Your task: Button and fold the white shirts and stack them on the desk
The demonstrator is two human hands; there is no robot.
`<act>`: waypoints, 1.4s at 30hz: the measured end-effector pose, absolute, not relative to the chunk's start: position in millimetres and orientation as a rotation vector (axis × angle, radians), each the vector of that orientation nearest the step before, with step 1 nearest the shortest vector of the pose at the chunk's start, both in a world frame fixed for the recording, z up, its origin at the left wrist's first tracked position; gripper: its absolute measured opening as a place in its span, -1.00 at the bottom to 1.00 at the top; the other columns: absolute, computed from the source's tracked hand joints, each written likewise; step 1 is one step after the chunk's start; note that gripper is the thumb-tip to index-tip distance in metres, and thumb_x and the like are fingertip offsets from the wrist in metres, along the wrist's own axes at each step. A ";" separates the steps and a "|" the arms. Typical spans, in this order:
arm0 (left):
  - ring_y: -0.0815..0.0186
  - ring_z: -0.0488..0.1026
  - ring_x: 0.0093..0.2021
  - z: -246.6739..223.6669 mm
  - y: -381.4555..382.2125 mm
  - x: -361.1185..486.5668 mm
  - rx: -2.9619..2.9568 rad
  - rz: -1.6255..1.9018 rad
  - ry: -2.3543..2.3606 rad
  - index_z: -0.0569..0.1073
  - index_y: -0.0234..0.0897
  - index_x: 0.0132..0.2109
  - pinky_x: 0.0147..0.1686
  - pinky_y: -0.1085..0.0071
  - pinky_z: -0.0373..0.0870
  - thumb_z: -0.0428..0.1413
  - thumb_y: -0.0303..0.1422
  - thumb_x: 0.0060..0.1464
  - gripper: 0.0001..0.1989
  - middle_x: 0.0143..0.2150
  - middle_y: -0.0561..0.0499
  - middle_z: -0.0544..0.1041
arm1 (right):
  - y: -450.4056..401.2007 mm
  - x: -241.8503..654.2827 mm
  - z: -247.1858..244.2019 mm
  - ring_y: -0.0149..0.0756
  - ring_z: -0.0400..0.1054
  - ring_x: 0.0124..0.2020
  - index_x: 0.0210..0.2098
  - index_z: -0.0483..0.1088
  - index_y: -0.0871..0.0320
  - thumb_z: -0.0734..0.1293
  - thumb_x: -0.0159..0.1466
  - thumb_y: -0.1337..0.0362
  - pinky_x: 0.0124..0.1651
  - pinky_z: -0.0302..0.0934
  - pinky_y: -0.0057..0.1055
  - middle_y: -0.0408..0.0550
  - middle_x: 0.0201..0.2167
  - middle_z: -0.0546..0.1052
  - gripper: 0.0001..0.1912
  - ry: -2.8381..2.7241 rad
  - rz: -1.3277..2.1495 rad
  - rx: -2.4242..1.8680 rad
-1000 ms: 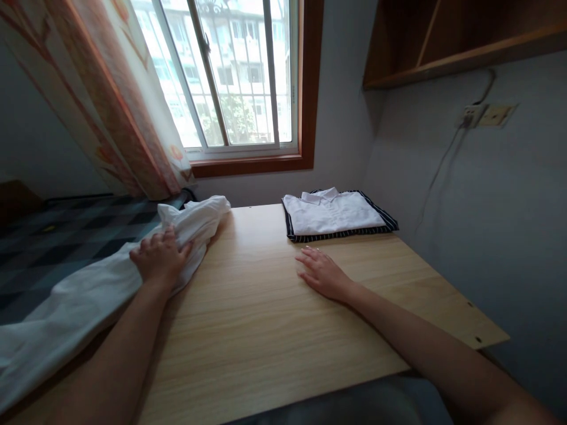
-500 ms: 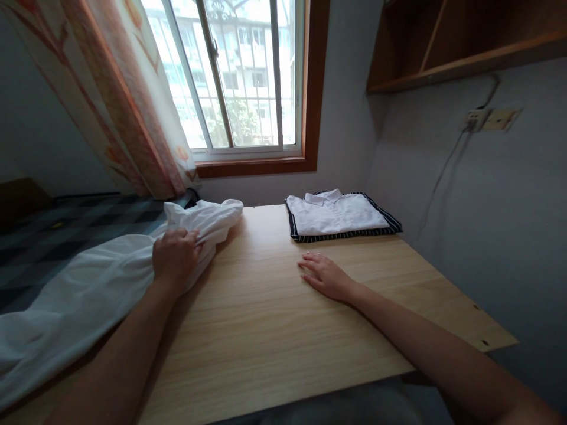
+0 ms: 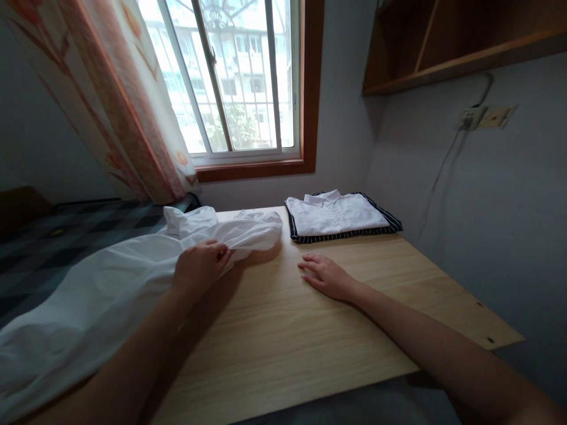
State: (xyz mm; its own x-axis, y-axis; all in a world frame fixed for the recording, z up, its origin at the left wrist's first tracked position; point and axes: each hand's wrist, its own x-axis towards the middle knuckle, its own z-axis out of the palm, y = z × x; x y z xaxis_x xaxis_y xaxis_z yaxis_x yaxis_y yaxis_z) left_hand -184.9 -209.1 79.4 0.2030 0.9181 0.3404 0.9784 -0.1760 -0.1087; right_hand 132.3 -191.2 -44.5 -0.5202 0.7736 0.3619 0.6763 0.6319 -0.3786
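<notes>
Over tabletop (image 3: 274,336), our left hand (image 3: 200,264) pinches white cloth (image 3: 128,274), right hand (image 3: 326,277) loosely spread; likely laying-out step, next calling for steady pull.

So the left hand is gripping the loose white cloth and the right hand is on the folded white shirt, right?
Not quite: the head view shows the right hand on the wooden table, apart from the folded white shirt. The left hand does grip the loose white cloth.

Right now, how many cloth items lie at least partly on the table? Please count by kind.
Loose white cloth, gripped by the left hand: 1
Folded white collared shirt: 1
Black striped folded cloth under that shirt: 1
Total: 3
</notes>
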 end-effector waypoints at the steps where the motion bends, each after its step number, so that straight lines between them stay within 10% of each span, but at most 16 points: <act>1: 0.26 0.40 -0.36 78.3 -210.9 -179.8 -2.229 -0.313 -1.781 0.59 -0.30 -0.28 -0.38 0.38 0.09 -0.06 -0.20 0.31 -0.60 -0.29 -0.08 0.51 | -190.5 132.4 -44.9 -0.01 0.26 0.27 0.13 0.48 0.21 0.24 0.39 0.11 0.31 0.13 -0.07 0.21 0.23 0.41 -0.55 -2.347 0.267 -1.134; 10: 0.35 0.40 -0.43 38.5 -229.9 -128.0 -2.608 -0.428 -1.651 0.50 -0.27 -0.43 -0.36 0.43 0.21 -0.02 -0.30 0.28 -0.65 -0.39 -0.01 0.49 | -183.4 130.3 -31.7 -0.13 0.44 -0.03 -0.17 0.55 0.19 0.00 0.45 -0.10 0.15 0.23 -0.21 0.09 -0.08 0.60 -0.36 -2.047 0.724 -0.929; 21: 0.27 0.49 -0.31 19.7 -250.1 -85.4 -2.785 -0.393 -1.506 0.53 -0.27 -0.34 -0.22 0.36 0.37 -0.07 -0.36 0.32 -0.66 -0.32 -0.08 0.54 | -181.8 115.6 -40.5 -0.23 0.37 -0.29 -0.35 0.50 0.22 0.34 0.20 -0.17 -0.18 0.25 -0.36 -0.09 -0.39 0.54 -0.49 -1.552 1.074 -1.006; 33: -0.08 0.35 0.21 78.4 -234.1 -152.3 -2.309 -0.266 -1.580 0.42 -0.32 0.23 0.19 0.01 0.19 0.06 -0.23 0.25 -0.53 0.21 -0.31 0.46 | -183.8 116.6 -37.1 -0.32 0.37 -0.37 -0.27 0.25 0.06 0.36 0.16 -0.11 -0.29 0.38 -0.34 -0.19 -0.38 0.44 -0.59 -1.120 1.295 -1.024; 36: -0.22 0.39 0.16 79.7 -219.2 -186.5 -2.233 -0.064 -1.839 0.41 -0.34 0.23 0.12 -0.11 0.20 0.08 0.00 0.17 -0.37 0.15 -0.39 0.49 | -185.5 116.1 -33.1 -0.31 0.41 -0.39 -0.23 0.22 0.05 0.35 0.22 -0.03 -0.32 0.44 -0.29 -0.19 -0.37 0.45 -0.66 -1.012 1.420 -1.043; 42: 0.04 0.53 -0.23 82.2 -241.9 -196.1 -2.508 -0.090 -1.897 0.56 -0.19 -0.07 -0.30 0.31 0.29 0.07 -0.04 0.09 -0.59 -0.16 -0.15 0.62 | -179.6 128.4 -27.8 -0.35 0.35 -0.48 -0.27 0.20 0.05 0.32 0.23 -0.01 -0.46 0.40 -0.34 -0.20 -0.44 0.40 -0.69 -0.958 1.380 -1.117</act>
State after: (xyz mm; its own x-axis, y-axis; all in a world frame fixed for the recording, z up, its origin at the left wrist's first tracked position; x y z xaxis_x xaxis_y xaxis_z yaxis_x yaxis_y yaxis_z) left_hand -196.1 -241.9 82.2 0.2710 0.9616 0.0431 0.9614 -0.2726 0.0378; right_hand 128.4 -179.6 -27.8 0.0069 0.9935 -0.1136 -0.2404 -0.1087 -0.9646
